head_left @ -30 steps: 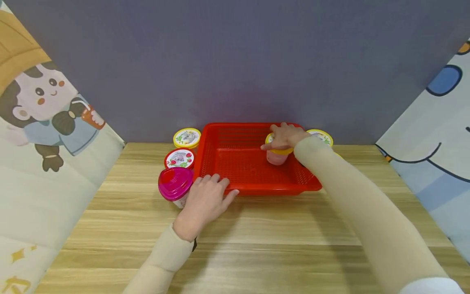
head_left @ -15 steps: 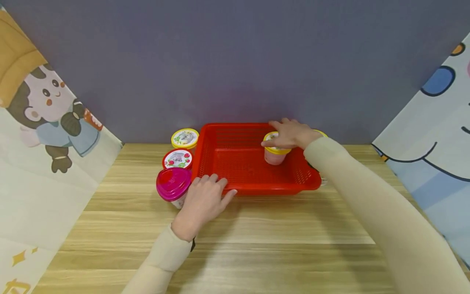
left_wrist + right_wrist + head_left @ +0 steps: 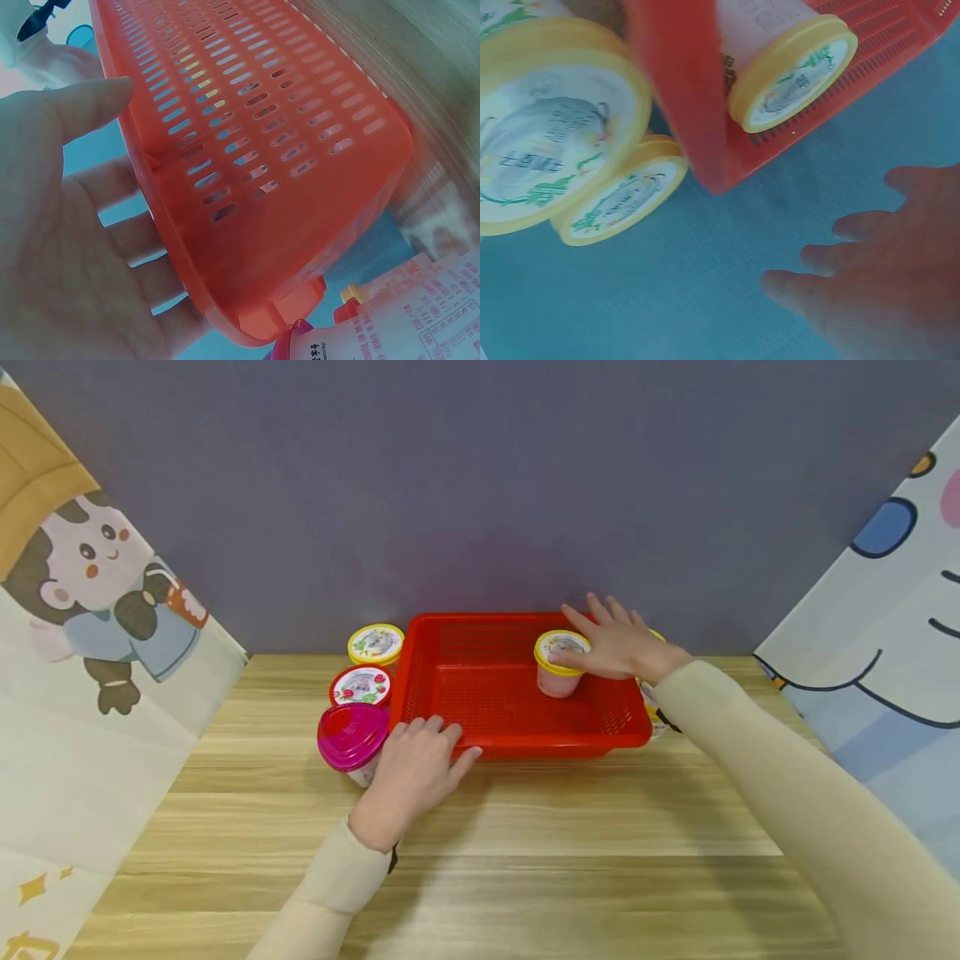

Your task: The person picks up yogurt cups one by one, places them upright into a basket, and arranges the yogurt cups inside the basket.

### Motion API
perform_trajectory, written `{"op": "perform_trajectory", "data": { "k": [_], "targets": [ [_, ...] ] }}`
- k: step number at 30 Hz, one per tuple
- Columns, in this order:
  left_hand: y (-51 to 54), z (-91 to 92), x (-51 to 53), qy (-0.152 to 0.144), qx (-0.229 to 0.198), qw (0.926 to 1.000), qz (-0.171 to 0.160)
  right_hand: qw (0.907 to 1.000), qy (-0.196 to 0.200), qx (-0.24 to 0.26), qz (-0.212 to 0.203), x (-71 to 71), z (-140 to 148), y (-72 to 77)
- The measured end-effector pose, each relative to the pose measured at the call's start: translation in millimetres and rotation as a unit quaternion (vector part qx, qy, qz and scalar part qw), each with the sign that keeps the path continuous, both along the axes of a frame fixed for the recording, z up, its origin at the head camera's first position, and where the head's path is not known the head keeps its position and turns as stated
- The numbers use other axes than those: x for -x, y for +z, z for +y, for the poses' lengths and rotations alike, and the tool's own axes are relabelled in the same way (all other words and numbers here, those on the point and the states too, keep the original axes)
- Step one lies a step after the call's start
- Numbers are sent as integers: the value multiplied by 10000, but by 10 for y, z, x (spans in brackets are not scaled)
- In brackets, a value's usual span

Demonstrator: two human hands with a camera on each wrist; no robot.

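Left of centre, resting left hand (image 3: 415, 766) on near rim of red perforated plastic basket (image 3: 517, 744), fingers spread. Right of centre, beside round yellow-lidded pink cup (image 3: 557, 683) upright in basket, hovering with right hand (image 3: 621, 647), fingers spread, pinching nothing; could topple cup by catching thumb.

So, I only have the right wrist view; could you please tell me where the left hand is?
Observer: The left hand rests on the rim of the red slotted basket, by its near left corner.
Operator: Thank you; may I ask what stands past the left end?
Observer: Three lidded containers in a row: a yellow-lidded cup at the back, a red-lidded cup next, and a magenta-lidded container nearest the person.
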State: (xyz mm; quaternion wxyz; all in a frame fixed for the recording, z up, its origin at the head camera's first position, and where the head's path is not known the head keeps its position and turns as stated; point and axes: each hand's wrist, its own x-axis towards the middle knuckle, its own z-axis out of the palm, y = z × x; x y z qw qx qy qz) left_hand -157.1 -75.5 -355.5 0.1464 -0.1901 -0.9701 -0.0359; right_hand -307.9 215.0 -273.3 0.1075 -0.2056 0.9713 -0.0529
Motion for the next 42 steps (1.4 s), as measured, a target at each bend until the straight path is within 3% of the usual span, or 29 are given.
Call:
{"op": "perform_trajectory", "data": {
  "k": [18,42],
  "targets": [
    [-19,-7,7,-50,-18,9999,92,9988,-244,381,162,-176,372,-83],
    [-31,-8,8,-75,-55,9999,142,9978,-403,401,345,-322,894,-150]
  ]
}}
